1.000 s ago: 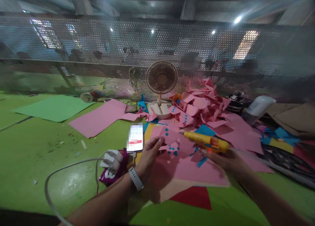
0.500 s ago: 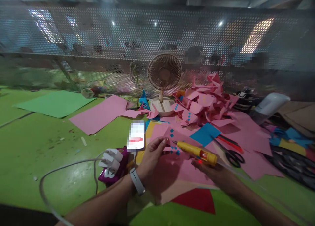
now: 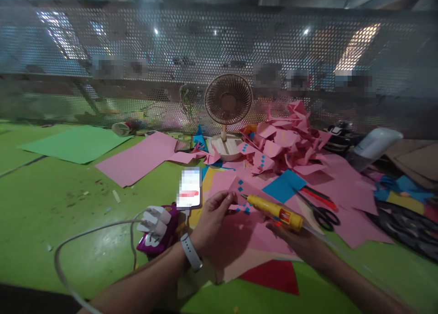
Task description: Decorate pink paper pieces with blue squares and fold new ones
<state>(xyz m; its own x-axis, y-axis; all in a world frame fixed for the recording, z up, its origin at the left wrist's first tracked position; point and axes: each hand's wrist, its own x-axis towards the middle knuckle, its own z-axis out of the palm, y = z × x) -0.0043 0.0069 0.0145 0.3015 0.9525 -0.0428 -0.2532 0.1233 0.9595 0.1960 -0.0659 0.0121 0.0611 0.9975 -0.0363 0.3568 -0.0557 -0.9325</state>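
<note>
My right hand grips a yellow glue gun, its metal tip pointing left and a red light glowing on its underside. My left hand, with a white band at the wrist, is closed in a pinch on a folded pink paper piece bearing blue diamonds. The glue gun's tip is close to the left fingertips; whether it touches the paper I cannot tell. Several small blue paper diamonds lie just below, over a large pink sheet.
Behind stand a small fan and a heap of folded pink paper. Black scissors and a blue sheet lie to the right. On the left are a lit phone, a purple power strip with white plugs, and a looping cable.
The pink paper piece in my left fingers has shifted very slightly right. The glue gun has moved a touch to the right too; both grips look the same.
</note>
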